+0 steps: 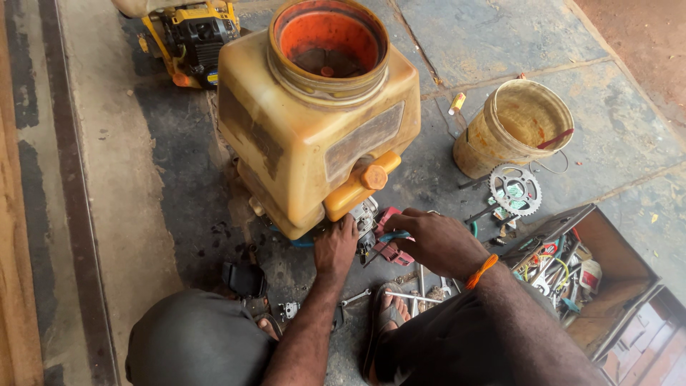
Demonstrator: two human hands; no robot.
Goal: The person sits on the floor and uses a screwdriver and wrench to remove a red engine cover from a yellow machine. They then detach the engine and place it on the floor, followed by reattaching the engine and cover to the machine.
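Person squats on the stone floor [500, 43] over a yellow tank sprayer [314, 129], its wide orange-lined mouth open at the top, no lid on it. The small engine [366, 218] sits under the tank at its near lower edge, mostly hidden.

Left hand [336, 246] is flat against the tank base beside the engine, fingers spread, gripping nothing. It reads as bracing. Right hand [436, 239] is closed around a blue-handled tool [393, 234] whose tip points into the engine area; the tip itself is hidden, so tool type unclear.

Risks, as judgement:
- The tank is tall and top-heavy and leans on its base; if the bracing hand slips, it may tip towards the person's knees.
- The tool tip is close to the left fingers; a slip off a fastener could jab them.
- Loose small parts and a spanner [355, 297] lie right at the sandalled foot [389, 307]; a shifted foot could scatter or lose them.
- A red cover piece [389, 250] lies just under the right hand and could get knocked.
- With the mouth open, grit could fall in.

Nearby: bucket [511, 129], sprocket [514, 189] near it, open toolbox [579, 271] at right, a second yellow machine [189, 36] at top left.
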